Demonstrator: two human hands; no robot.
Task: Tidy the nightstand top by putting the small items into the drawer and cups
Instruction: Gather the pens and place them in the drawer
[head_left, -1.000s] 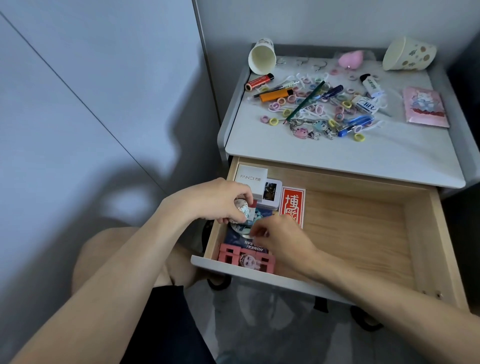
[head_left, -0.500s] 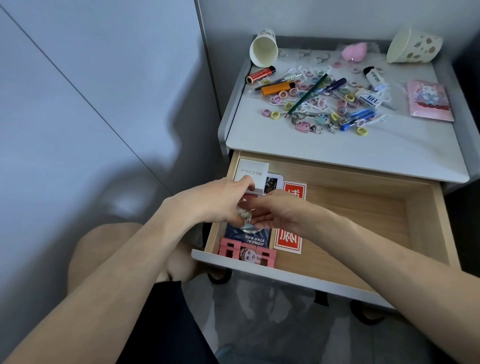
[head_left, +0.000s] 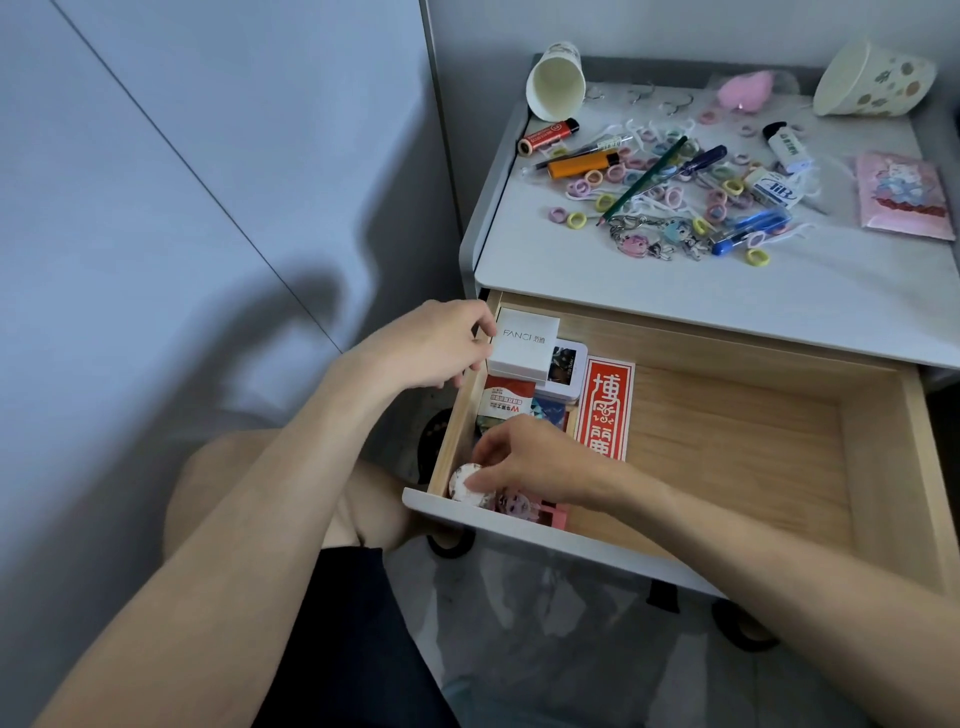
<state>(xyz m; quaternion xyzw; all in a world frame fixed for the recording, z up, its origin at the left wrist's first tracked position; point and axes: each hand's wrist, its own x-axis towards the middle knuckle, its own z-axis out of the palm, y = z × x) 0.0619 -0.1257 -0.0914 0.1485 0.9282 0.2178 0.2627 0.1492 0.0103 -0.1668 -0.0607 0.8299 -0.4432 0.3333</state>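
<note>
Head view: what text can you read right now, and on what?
"FANCI", with smaller unreadable characters beside it: white box in the drawer.
"博" heads a column of characters, others unclear: red card.
"W", rest blurred: red-and-white packet.
Too blurred to read: print on the red tube and the white lighter.

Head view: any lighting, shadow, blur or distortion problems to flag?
Head view: dim, bluish light, no glare; a soft shadow lies on the wall; wide-angle lens skews the edges of the nightstand top; the right hand pinching a round white item in the drawer is sharp.
</note>
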